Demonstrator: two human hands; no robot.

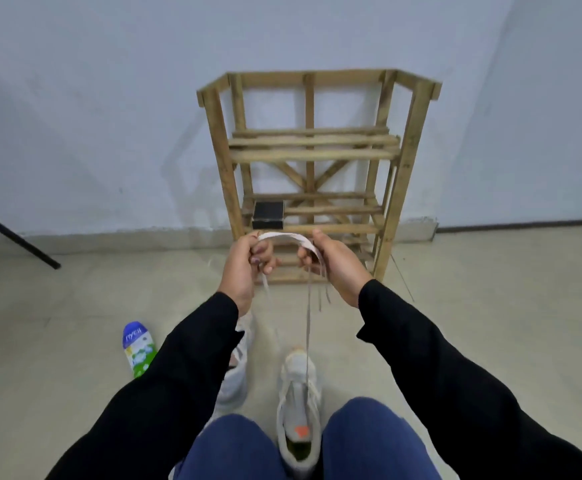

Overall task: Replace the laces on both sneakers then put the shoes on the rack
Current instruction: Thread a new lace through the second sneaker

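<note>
Two pale grey sneakers stand on the floor between my knees. The right sneaker (298,400) has an orange tag on its tongue; the left sneaker (235,368) is half hidden by my left sleeve. I hold a flat white lace (284,236) stretched between both raised hands. My left hand (244,263) pinches one part of it and my right hand (331,263) grips the other. Loose strands hang from my hands, and one runs down to the right sneaker. The wooden rack (312,174) stands against the wall right behind my hands.
A small black box (268,215) sits on the rack's lower shelf at the left. A blue, white and green bottle (139,348) lies on the tiled floor to my left. A dark tripod leg (12,235) slants in at the far left. My blue-trousered knees fill the bottom edge.
</note>
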